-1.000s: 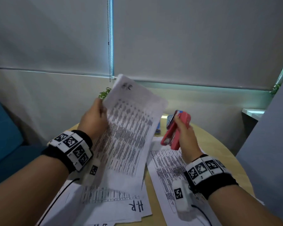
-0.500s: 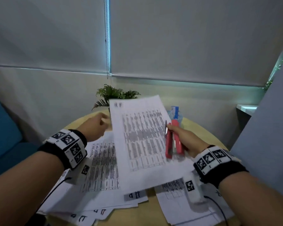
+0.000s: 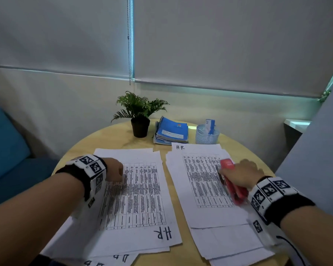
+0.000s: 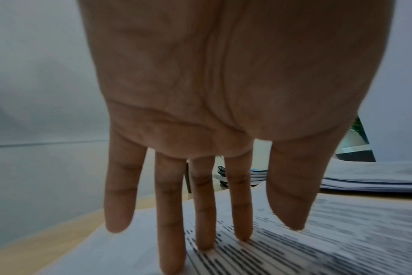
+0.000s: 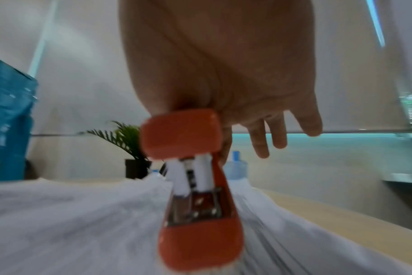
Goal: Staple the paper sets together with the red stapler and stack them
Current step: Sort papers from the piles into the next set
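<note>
Red plastic stapler on flat printed paper

Stapler on right paper stack, plant behind

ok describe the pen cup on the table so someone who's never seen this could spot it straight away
On the round wooden table, look along the far edge, past the paper piles. The pen cup is the rightmost of three things there, beside the blue spiral notebooks. It alone is see-through: a pale blue mesh-like cup with a blue and white item sticking up.
</note>
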The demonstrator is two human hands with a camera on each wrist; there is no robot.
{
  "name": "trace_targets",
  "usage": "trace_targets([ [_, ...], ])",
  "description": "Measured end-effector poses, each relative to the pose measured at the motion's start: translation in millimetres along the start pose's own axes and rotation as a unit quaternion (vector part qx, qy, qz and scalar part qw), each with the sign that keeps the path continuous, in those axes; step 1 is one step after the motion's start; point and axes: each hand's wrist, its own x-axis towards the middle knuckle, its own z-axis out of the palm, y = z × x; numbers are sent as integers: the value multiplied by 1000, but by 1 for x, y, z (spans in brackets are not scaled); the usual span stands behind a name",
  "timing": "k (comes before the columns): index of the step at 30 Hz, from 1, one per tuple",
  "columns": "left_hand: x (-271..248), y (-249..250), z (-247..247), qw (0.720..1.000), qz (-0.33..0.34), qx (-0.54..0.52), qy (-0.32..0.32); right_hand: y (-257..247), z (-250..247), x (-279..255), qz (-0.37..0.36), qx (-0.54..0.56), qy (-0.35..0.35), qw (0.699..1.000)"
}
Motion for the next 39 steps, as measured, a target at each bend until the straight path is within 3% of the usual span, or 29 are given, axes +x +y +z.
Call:
trace_targets([
  [2, 2, -3, -4, 1000, 3, 7, -3, -21, -7, 4, -43, 81, 2, 996],
  [4, 6, -6, -7, 1000, 9, 11, -14, -48, -11, 6, -94, 213, -42, 972],
  [7, 16, -12, -8, 1000, 7, 12, -5, -92, -7, 12, -146, 259, -93, 950],
  [12, 28, -18, -10, 999, -18, 22, 18, -142, 20, 19, -150, 240, -177, 943],
  [17, 48, -39, -12, 998, -20, -64, 8, -158, 31, 30, -138, 116, -156, 971],
  [23, 52, -40, -13, 995, -84, -8, 47, -160, 41, 43, -171, -19, -143, 975],
  [28, 52, -40, -12, 994, -78, -30, 76, -150, 39, 46, -166, 70, -177, 967],
  [31, 49, -44, -20, 991, -61, -51, 107, -137, 34, 40, -163, 179, -238, 941],
  [34, 33, -51, -33, 982, -57, -98, 152, -127, 29, 28, -166, 304, -306, 887],
  [36, 21, -53, -44, 971, -45, -131, 196, -121, 27, 20, -178, 391, -301, 851],
  [39, -3, -47, -69, 949, 12, -175, 264, -118, 24, 9, -216, 442, -245, 836],
])
